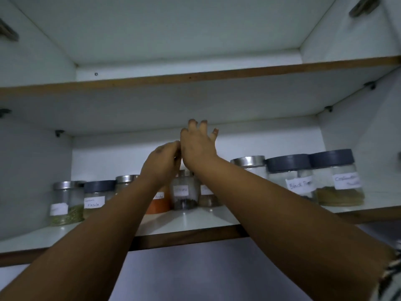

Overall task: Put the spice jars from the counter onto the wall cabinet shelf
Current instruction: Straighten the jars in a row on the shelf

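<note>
Looks like tail end of shelving: spice jars (185, 190) lined up on the wall cabinet shelf (195, 220), left hand (162, 164) loosely curled holding nothing visible, right hand (198, 146) fingers spread and empty, so probably just pulling back for another jar.
</note>
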Demonstrator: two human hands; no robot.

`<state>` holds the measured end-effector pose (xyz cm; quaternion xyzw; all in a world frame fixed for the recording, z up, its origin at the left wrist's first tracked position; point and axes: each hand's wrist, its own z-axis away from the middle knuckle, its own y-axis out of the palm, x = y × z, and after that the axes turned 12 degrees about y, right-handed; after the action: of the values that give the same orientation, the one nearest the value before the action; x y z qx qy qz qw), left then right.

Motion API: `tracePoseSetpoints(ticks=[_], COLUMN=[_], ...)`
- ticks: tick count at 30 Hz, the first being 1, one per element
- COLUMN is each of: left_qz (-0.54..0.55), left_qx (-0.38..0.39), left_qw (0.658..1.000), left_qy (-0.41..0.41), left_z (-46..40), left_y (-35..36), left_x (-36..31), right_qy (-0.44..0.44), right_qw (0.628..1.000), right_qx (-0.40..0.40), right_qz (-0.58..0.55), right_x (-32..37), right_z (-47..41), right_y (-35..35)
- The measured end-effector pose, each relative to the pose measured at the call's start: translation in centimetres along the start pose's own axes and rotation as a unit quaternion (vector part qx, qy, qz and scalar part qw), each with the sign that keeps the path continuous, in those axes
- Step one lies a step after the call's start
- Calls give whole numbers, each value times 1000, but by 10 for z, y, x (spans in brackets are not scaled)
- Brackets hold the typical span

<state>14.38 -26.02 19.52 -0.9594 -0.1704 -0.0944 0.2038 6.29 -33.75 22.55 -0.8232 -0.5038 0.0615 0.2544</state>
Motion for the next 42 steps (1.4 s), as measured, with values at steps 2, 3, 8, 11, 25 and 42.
tracePoseSetpoints(ticks=[2, 3, 8, 11, 25, 42], left_qz=[-2, -4, -17, 19, -6, -32], left_qx=[-32, -30, 14, 5, 272, 297], left_qw=[999, 999, 1000, 999, 957, 953], left_qy=[-18, -28, -21, 26, 102, 45], left_z=[-1, -2, -16, -32, -60, -94], left_y=[-11, -16, -28, -35, -7, 84], left_x=[-13, -22, -69, -101, -144, -98], right_qy=[-10, -7, 34, 56, -4, 4], right_qw=[1000, 999, 999, 998, 944, 914], right_qx=[-22, -25, -40, 24, 264, 282], right_qz=[20, 34, 13, 22, 199, 291], right_x=[-13, -21, -69, -100, -183, -171], right_z=[2, 4, 10, 11, 47, -30], right_y=[-19, -28, -69, -94, -141, -26])
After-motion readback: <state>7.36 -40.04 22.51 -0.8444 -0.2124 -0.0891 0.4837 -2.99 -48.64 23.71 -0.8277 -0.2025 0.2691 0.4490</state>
